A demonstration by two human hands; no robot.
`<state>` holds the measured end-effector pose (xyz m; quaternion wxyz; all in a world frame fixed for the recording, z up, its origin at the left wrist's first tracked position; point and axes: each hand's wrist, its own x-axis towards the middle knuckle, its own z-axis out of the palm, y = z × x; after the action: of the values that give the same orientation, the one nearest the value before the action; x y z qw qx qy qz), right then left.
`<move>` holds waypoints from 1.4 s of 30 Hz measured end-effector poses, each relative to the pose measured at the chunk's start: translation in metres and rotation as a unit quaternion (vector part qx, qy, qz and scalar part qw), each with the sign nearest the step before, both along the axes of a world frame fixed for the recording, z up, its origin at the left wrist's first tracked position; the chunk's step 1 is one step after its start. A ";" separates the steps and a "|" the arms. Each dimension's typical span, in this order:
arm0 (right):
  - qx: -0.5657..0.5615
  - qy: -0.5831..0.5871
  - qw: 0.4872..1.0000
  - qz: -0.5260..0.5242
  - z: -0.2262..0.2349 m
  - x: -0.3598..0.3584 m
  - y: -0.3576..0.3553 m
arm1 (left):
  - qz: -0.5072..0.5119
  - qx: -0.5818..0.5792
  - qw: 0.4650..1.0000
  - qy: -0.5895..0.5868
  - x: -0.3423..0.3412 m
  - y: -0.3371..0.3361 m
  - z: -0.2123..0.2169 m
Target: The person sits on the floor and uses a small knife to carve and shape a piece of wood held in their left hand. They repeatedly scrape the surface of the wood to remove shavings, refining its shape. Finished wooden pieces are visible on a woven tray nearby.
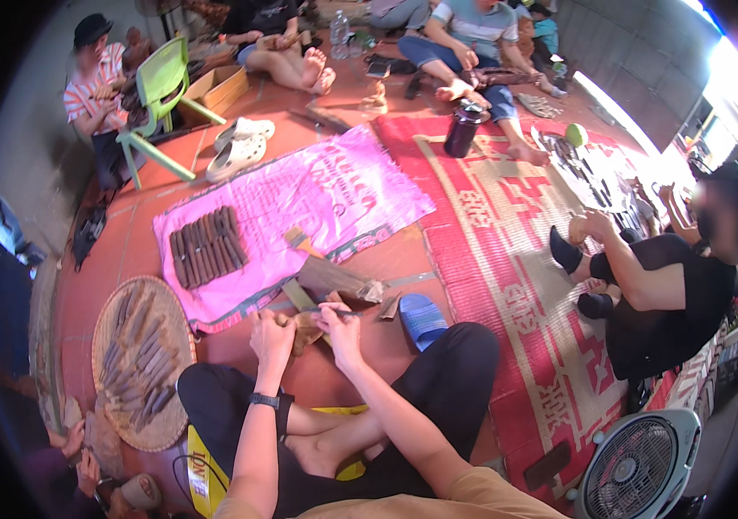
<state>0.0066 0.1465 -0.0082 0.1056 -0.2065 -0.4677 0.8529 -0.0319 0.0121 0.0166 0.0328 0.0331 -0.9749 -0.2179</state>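
Note:
My left hand (272,337) is closed, its fingers against a small tan-brown piece (306,332) that looks like wood or cloth. In my right hand (340,330) is a thin dark stick-like tool (350,313), pointing across the front of the fingers. The brown piece lies between the two hands, partly hidden by them. Just beyond, a flat olive-green bar (298,295) slants away from the hands. Past it are a grey-brown slab of wood (334,280) and a flat brush (301,241) with tan bristles.
Dark brown sticks (209,246) lie in rows on a pink sheet (291,186). A round woven tray (102,346) with more sticks is at left. A blue slipper (423,322) sits by my right knee. A fan (632,467) stands at lower right; other people sit around.

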 end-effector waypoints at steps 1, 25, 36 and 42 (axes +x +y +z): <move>0.003 0.005 1.000 -0.004 0.000 0.000 -0.001 | 0.005 -0.013 1.000 0.001 -0.002 0.002 0.002; 0.140 0.020 0.990 -0.031 -0.009 0.004 -0.003 | -0.046 -0.052 0.995 0.076 -0.001 0.005 -0.012; 0.191 0.022 0.981 -0.013 0.000 0.010 -0.002 | -0.027 -0.057 0.981 0.182 0.027 0.015 -0.009; 0.184 0.051 0.982 0.000 -0.002 0.012 -0.005 | -0.023 -0.091 0.991 0.097 0.022 0.014 0.001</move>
<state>0.0190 0.1417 -0.0100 0.1656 -0.1399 -0.6108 0.7615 -0.0098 0.0265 0.0172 0.1255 -0.0140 -0.9833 -0.1311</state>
